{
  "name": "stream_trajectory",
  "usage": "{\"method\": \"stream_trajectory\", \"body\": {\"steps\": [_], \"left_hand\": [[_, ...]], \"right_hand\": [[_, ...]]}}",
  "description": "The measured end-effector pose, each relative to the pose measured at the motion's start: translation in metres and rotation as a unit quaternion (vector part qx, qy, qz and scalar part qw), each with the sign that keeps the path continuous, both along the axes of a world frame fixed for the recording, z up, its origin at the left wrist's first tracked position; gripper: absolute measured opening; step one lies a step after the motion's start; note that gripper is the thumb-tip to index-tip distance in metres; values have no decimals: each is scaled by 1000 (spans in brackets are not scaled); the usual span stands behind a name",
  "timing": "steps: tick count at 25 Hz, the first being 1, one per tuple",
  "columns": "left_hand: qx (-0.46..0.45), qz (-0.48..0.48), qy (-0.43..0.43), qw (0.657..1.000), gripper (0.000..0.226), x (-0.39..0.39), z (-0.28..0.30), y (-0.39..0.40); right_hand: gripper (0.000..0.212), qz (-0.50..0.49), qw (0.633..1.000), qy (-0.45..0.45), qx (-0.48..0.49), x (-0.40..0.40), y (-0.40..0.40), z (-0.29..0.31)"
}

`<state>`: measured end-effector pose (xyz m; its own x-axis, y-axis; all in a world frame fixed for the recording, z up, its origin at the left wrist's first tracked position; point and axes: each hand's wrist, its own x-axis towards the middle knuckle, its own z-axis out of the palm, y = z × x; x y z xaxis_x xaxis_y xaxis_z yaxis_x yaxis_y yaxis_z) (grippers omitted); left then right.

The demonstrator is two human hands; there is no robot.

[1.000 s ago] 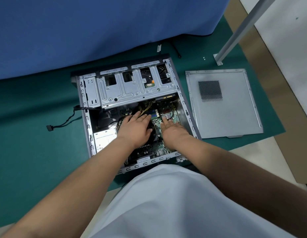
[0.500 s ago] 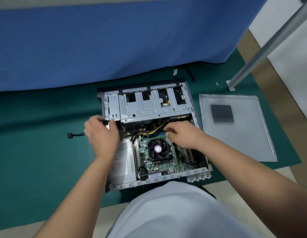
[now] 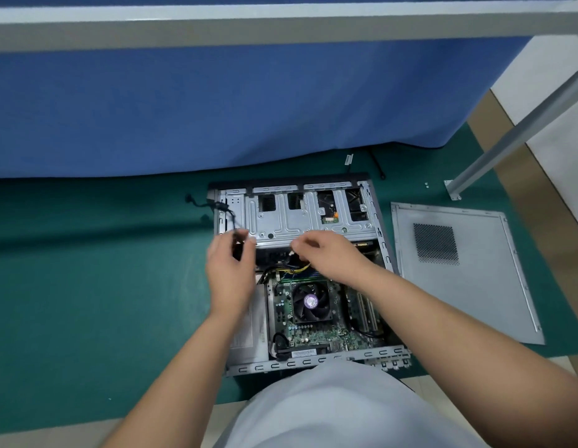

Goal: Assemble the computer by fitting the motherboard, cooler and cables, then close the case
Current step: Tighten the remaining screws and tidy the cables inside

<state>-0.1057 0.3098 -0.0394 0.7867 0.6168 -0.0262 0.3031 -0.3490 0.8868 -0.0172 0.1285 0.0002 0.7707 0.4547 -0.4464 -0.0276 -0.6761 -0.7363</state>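
While the left hand (image 3: 229, 279) pinches a thin black cable (image 3: 227, 212) between thumb and fingertips at the near edge of the silver metal drive cage (image 3: 300, 221), the right hand (image 3: 326, 253) curls its fingers just beside it, down among the bundle of yellow and black wires (image 3: 295, 270); the right seems to grip a small pale connector there, but blur keeps me from being sure of it. From the left hand's pinch the black cable runs up and away over the case's far left corner and out onto the green mat (image 3: 87, 286). Just below both hands, toward the person, sits the green motherboard (image 3: 316, 334), already lying inside the open grey computer case (image 3: 313, 363), with the black round fan cooler (image 3: 310, 302) mounted on it, purple sticker at its hub. Left of the cooler, under the left wrist, a pale silver box fills the case's side. Further out, to the right of the right forearm and apart from the case, the flat grey side panel with its perforated vent square (image 3: 458, 270) lies on the mat, not yet fitted. Beyond the hands a blue cloth (image 3: 216, 108) hangs down to the mat, and a slanted grey metal leg (image 3: 507, 140) stands at the far right.
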Motion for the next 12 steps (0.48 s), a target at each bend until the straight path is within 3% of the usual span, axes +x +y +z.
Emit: {"method": "stream_trajectory", "body": {"steps": [3, 7, 10, 12], "left_hand": [[-70, -123, -10, 990, 10, -9, 4, -22], [-68, -274, 23, 959, 15, -18, 0, -38], [-42, -315, 37, 947, 9, -23, -5, -40], [-11, -350, 48, 935, 21, -22, -8, -41]], "right_hand": [[41, -119, 980, 107, 115, 7, 24, 3], [44, -176, 909, 299, 231, 14, 38, 11], [31, -190, 882, 330, 279, 20, 29, 18], [24, -199, 881, 311, 295, 27, 19, 25]]}}
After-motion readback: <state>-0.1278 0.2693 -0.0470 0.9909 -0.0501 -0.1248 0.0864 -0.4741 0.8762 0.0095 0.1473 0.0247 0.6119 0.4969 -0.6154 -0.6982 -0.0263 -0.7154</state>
